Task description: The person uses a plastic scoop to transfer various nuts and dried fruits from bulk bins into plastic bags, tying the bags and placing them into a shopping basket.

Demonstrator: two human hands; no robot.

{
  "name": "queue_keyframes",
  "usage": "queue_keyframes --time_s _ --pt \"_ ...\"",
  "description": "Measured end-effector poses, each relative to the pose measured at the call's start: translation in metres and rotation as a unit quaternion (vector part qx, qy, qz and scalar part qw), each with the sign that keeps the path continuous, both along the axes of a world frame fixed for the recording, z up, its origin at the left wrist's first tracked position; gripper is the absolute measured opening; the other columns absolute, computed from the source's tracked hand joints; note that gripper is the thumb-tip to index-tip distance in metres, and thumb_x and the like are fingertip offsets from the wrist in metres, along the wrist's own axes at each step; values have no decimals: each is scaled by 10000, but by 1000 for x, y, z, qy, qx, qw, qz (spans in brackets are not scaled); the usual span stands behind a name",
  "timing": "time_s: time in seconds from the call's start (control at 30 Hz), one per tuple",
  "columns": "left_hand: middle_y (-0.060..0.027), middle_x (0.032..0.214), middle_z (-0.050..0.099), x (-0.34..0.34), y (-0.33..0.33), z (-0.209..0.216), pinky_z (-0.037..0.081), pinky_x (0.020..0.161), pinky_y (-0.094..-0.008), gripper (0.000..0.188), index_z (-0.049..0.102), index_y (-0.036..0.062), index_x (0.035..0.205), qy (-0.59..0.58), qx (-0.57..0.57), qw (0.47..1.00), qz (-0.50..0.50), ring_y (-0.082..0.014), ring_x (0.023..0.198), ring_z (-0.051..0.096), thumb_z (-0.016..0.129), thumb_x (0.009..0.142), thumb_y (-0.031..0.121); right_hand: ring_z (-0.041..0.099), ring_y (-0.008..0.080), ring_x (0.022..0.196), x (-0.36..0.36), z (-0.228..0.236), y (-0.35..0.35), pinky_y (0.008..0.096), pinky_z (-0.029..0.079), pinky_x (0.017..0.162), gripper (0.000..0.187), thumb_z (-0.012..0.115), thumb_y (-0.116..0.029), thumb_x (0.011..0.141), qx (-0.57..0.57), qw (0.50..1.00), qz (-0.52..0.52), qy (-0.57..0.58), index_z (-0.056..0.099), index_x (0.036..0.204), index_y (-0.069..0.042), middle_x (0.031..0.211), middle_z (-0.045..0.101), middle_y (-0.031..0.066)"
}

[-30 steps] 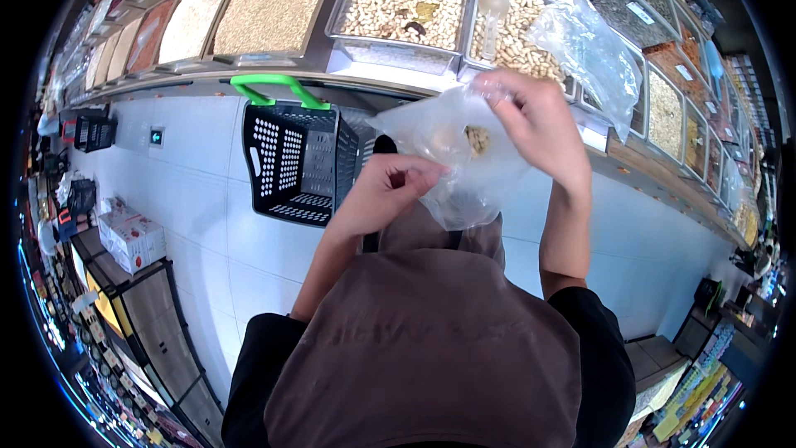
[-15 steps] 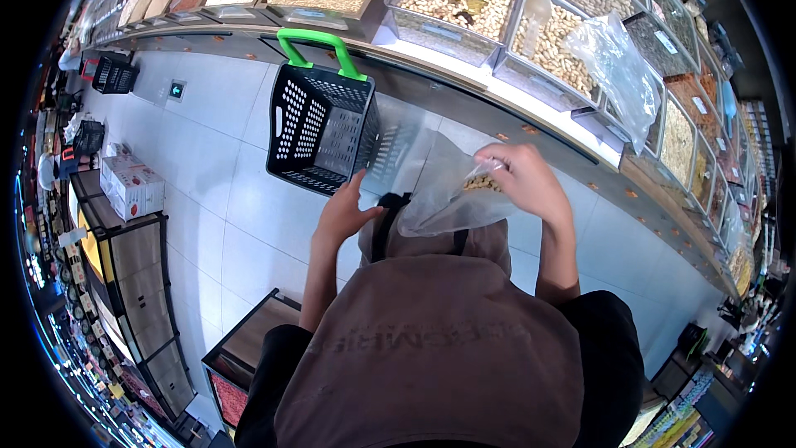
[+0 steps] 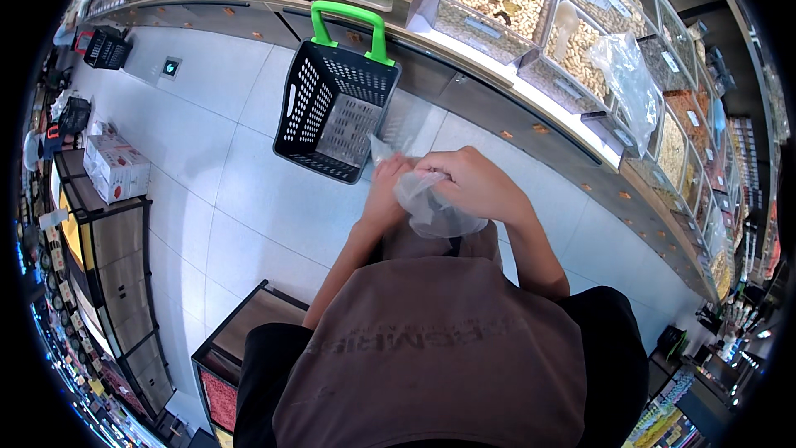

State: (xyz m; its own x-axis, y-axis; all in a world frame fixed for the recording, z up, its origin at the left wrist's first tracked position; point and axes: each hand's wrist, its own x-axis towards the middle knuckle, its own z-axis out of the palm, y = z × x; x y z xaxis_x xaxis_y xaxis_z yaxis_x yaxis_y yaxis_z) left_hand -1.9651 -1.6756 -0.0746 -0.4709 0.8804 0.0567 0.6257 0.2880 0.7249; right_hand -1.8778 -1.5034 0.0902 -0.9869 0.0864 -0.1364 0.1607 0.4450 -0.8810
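Pale floor tiles [image 3: 249, 224] are bordered by a run of food bins [image 3: 479, 33], curving from about 10 o'clock through 12 to 3 o'clock of the view. Near its centre, just above a brown apron [image 3: 423, 323], a clear plastic bag [image 3: 445, 214] is held bunched. By the right hand [image 3: 474, 182], almost closed, a gather of film is gripped; the fingers of the left hand [image 3: 387, 199] are curled against the bag, but whether film is pinched there cannot be told. Light, limp, slippery handling is to be expected, with tearing possible, so the gathered film would best be grasped in a full fold. Its crumpled long axis is laid roughly from 10 to 4 o'clock, a thin tip being pointed towards the black basket [image 3: 377, 79] at 10 to 11 o'clock; which end is the mouth cannot be made out.
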Motion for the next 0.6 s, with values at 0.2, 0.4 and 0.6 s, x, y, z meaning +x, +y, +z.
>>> queue_keyframes --time_s 0.2,0.4,0.6 --pt "-152 774 657 -29 -71 -20 497 671 -361 120 616 15 864 -231 82 966 83 -314 770 678 668 766 61 641 179 663 -18 -34 -42 304 505 637 222 514 -105 921 -199 975 -104 8 683 990 21 765 675 92" --pt "-97 833 692 -37 -124 -28 506 728 -319 174 642 -11 939 -313 126 920 199 -148 816 646 517 819 -25 606 99 775 -40 -112 -33 243 470 682 316 476 -235 973 -429 886 -162 -74 627 1155 -26 859 626 45" --pt "-78 951 717 -58 -154 -22 516 770 -297 269 673 -23 1082 -381 121 882 251 -137 875 647 494 883 7 481 345 1276 -47 -198 -90 420 437 1034 575 751 -235 775 22 997 5 -68 584 1294 -51 1302 554 182"
